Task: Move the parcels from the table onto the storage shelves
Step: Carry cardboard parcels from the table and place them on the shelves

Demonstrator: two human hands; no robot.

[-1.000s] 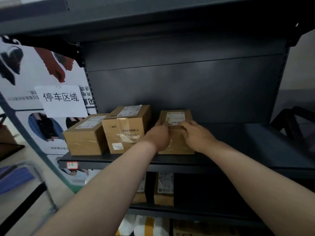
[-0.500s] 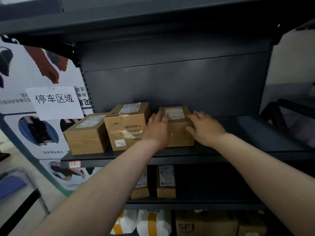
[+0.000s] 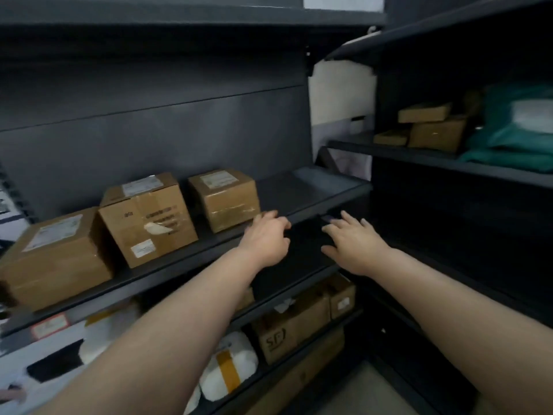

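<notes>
Shelf (image 3: 302,187): I count three parcels (image 3: 146,218) in a row, left of my hands. Left hand (image 3: 266,239) and right hand (image 3: 354,245): both empty, fingers relaxed, by the shelf's front edge.

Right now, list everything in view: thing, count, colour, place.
Parcels: three, brown cardboard with white labels, in a row on the left part of the middle shelf.
Middle shelf: one, dark grey, bare at its right end.
Shelf tag: one, red and white, on that shelf's front edge, far left.
SF box: one, brown, on the lower shelf.
Small box: one, brown, just right of the SF box.
White bags: at least two, white with yellow tape, left of the SF box.
Side boxes: three, brown, on the right-hand rack.
Green packs: count unclear, green, right of the side boxes.
Left hand: bare, empty, at the middle shelf's front edge.
Right hand: bare, empty, fingers spread, to its right.
</notes>
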